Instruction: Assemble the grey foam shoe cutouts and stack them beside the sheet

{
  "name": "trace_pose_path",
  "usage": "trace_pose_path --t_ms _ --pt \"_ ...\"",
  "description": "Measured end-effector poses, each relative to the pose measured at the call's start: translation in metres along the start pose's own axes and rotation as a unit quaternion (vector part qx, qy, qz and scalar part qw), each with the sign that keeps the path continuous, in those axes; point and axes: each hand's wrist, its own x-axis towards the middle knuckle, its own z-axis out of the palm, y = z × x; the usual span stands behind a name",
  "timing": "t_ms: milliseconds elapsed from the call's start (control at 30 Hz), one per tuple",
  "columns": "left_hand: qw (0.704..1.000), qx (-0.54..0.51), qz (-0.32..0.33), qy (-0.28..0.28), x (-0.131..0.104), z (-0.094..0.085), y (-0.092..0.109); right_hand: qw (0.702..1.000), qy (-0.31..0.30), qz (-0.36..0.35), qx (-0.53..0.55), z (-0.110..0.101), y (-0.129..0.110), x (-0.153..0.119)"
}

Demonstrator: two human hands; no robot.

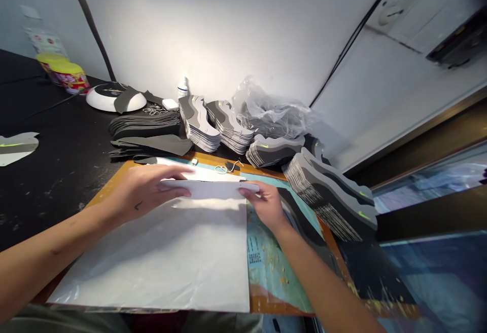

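Note:
A pale, thin panel (215, 190), perhaps a shoe upper piece, is stretched level between my two hands, with its light side facing me. My left hand (146, 186) pinches its left end between thumb and fingers. At the right end, my right hand (269, 205) grips it with the thumb in front and the fingers hidden behind. Below lies a white sheet (171, 262) on the board. A dark, curved shoe piece (300, 216) rests to the right, partly behind my right forearm. Another white piece (205, 173) shows just behind the held panel.
Stacks of grey shoe uppers (201, 125) line the back, with more at the right (323, 196). Dark strips (144, 124) are piled at left. Crumpled plastic (270, 110), a white lamp base (110, 100) and red tubs (70, 77) stand near the wall.

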Motion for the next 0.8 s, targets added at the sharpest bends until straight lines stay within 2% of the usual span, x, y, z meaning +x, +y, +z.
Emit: trace_pose_path --t_ms 67,133,200,267,367,467,533,600,667,733,800 --pt "0.991 0.06 0.111 0.03 -0.001 -0.002 0.001 0.997 0.008 -0.072 -0.028 -0.001 -0.001 0.001" --pt "0.969 0.121 0.193 0.096 -0.003 -0.005 -0.001 0.996 0.037 -0.076 -0.038 0.0 0.001 0.003" --pt "0.938 0.192 0.22 0.185 -0.006 -0.006 -0.004 0.999 0.053 -0.008 0.006 0.003 0.003 0.004" --pt "0.911 0.249 0.214 0.249 -0.008 -0.006 -0.008 0.991 0.014 0.084 0.101 0.005 0.004 0.005" --pt "0.895 0.281 0.227 0.262 -0.009 -0.004 -0.012 0.948 -0.084 0.179 0.25 0.007 -0.001 0.005" --pt "0.885 0.291 0.27 0.244 -0.011 -0.001 -0.013 0.924 -0.106 0.199 0.309 0.007 -0.007 0.004" --pt "0.893 0.3 0.253 0.221 -0.011 0.002 -0.014 0.929 -0.097 0.194 0.3 0.007 -0.008 0.004" --pt "0.916 0.303 0.187 0.185 -0.01 0.004 -0.015 0.937 -0.082 0.184 0.286 0.007 -0.007 0.004" --pt "0.931 0.297 0.118 0.176 -0.008 0.007 -0.017 0.942 -0.062 0.172 0.281 0.008 -0.004 0.005" --pt "0.94 0.264 0.076 0.203 -0.004 0.012 -0.019 0.946 -0.041 0.16 0.278 0.008 -0.001 0.006" --pt "0.948 0.172 0.026 0.268 0.0 0.017 -0.021 0.948 -0.019 0.152 0.278 0.008 0.002 0.007"
